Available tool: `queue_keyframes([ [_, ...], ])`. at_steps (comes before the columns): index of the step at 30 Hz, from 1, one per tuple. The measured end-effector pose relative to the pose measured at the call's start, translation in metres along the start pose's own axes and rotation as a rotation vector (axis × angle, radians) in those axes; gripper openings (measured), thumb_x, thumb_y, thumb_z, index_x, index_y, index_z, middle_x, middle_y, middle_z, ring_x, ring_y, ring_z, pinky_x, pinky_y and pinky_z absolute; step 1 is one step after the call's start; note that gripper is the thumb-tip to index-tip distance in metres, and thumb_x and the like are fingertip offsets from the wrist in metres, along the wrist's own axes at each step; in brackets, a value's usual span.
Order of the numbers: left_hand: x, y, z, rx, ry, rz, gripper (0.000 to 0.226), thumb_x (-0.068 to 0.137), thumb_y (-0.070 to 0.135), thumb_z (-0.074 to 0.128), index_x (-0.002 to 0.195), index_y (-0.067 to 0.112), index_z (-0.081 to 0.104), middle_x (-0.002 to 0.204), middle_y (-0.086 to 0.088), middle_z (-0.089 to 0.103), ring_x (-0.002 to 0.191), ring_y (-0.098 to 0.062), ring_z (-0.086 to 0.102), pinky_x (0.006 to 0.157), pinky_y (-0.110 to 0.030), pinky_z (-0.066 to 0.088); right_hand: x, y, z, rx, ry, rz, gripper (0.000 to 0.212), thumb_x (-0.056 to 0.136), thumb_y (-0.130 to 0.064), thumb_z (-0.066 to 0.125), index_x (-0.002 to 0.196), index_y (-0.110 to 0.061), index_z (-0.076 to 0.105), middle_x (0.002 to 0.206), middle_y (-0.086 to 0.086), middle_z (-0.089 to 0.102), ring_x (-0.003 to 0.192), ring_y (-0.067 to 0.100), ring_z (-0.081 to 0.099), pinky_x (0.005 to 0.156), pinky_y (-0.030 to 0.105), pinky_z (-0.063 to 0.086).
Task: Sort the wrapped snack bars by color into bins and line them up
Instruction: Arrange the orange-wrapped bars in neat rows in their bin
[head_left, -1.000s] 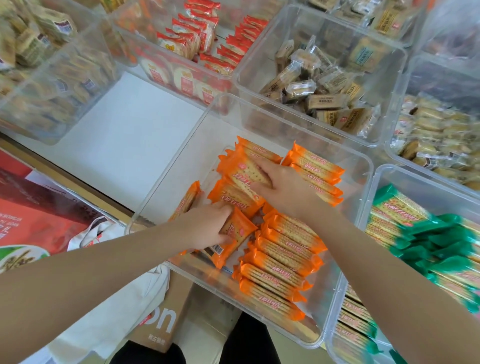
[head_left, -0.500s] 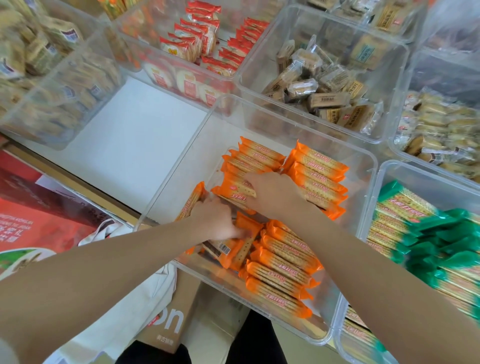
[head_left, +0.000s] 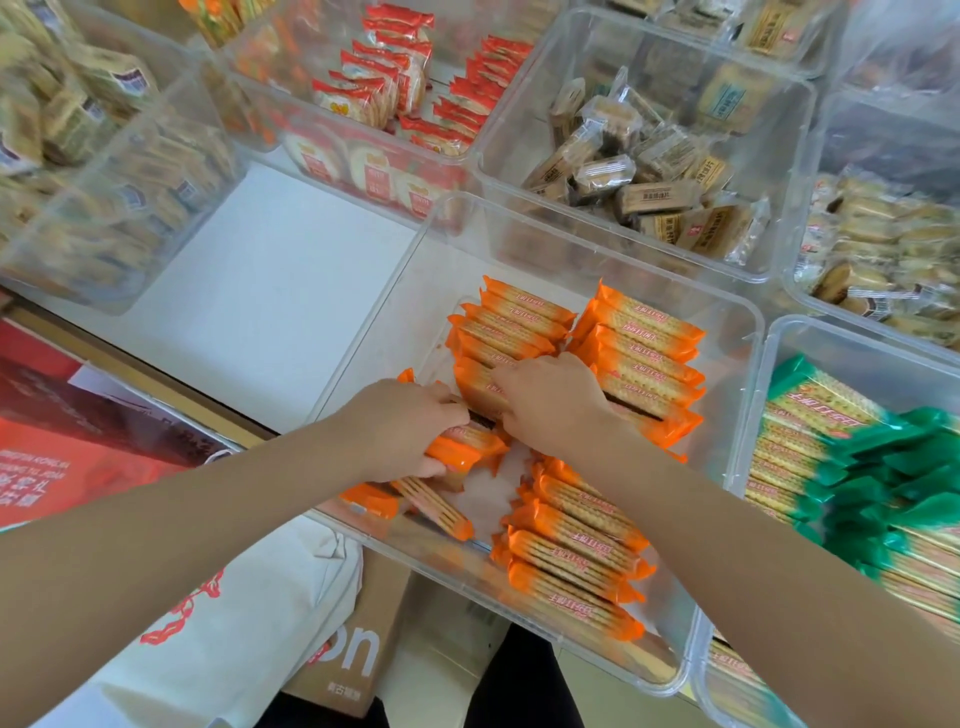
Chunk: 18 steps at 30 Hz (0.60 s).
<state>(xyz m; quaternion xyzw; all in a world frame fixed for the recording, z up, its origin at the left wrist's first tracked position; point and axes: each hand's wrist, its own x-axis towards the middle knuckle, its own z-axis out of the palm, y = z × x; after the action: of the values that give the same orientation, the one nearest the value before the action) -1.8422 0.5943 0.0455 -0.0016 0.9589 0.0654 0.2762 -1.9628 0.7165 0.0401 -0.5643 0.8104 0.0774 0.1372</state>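
Meanwhile left hand (head_left: 410, 426) grips an orange bar (head_left: 462, 447); right hand (head_left: 550, 400) presses stacked bars (head_left: 480, 382), fingers curled.

Both bare forearms reach forward, converging. The left hand (head_left: 410, 426) curls its fingers closed in a grip; the right hand (head_left: 550, 400) lies palm down, fingers bent.

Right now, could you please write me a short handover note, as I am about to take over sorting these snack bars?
Left hand: grips an orange-wrapped snack bar in the clear plastic bin.
Right hand: fingers curled on the far-left row of orange bars.
Done: two far rows and a near-right row lined up; green-wrapped bars sit in the bin to the right.
Left: place the held bar and line up the loose orange bars at near left.
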Motion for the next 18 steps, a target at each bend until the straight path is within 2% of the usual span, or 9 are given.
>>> queue_keyframes([
  [4,0.007,0.001,-0.001,0.079,-0.075,0.104,0.052,0.088,0.039,0.054,0.134,0.024,0.036,0.131,-0.002,0.041,0.109,-0.022,0.049,0.092,-0.039,0.042,0.003,0.0,0.002,-0.035,0.054,0.074,0.02,0.091,-0.017,0.05,0.111,-0.015,0.048,0.097,0.004,0.066,0.091,0.026,0.062,0.071,0.03,0.029],
  [7,0.009,0.002,0.0,0.121,-0.093,0.152,0.052,0.089,0.039,0.052,0.135,0.023,0.034,0.133,-0.003,0.04,0.11,-0.023,0.047,0.092,-0.037,0.04,0.003,-0.001,0.005,-0.059,0.09,0.089,0.021,0.092,-0.019,0.053,0.111,-0.013,0.046,0.097,0.004,0.066,0.089,0.025,0.063,0.07,0.029,0.034],
  [10,0.008,-0.004,0.002,0.127,-0.073,0.161,0.052,0.09,0.041,0.05,0.136,0.023,0.035,0.127,-0.002,0.048,0.11,-0.021,0.049,0.092,-0.036,0.041,0.008,-0.009,0.01,-0.106,0.055,0.069,0.027,0.092,-0.02,0.055,0.114,-0.009,0.045,0.111,0.009,0.06,0.1,0.028,0.06,0.082,0.033,0.041],
  [14,-0.004,-0.012,-0.004,0.134,-0.072,0.171,0.055,0.09,0.043,0.049,0.139,0.028,0.032,0.129,0.002,0.048,0.111,-0.018,0.048,0.09,-0.033,0.041,0.009,-0.01,-0.004,0.0,-0.018,0.051,0.047,0.087,-0.036,0.06,0.122,-0.009,0.044,0.124,0.011,0.051,0.117,0.029,0.047,0.096,0.038,0.037],
  [16,-0.017,-0.015,-0.009,0.134,0.083,0.174,0.052,0.087,0.045,0.049,0.135,0.027,0.039,0.122,0.002,0.053,0.106,-0.019,0.054,0.085,-0.035,0.045,0.004,-0.007,-0.012,0.164,0.026,-0.028,0.03,0.091,-0.029,0.056,0.114,-0.01,0.051,0.117,0.009,0.053,0.112,0.028,0.05,0.09,0.038,0.042],
  [18,-0.036,-0.018,-0.016,0.033,0.315,0.16,0.047,0.076,0.05,0.046,0.115,0.024,0.054,0.096,0.002,0.063,0.081,-0.02,0.063,0.065,-0.037,0.053,-0.004,-0.005,-0.012,0.317,-0.009,-0.109,0.017,0.093,-0.017,0.052,0.107,-0.011,0.057,0.109,0.007,0.059,0.103,0.027,0.055,0.082,0.041,0.048],
])
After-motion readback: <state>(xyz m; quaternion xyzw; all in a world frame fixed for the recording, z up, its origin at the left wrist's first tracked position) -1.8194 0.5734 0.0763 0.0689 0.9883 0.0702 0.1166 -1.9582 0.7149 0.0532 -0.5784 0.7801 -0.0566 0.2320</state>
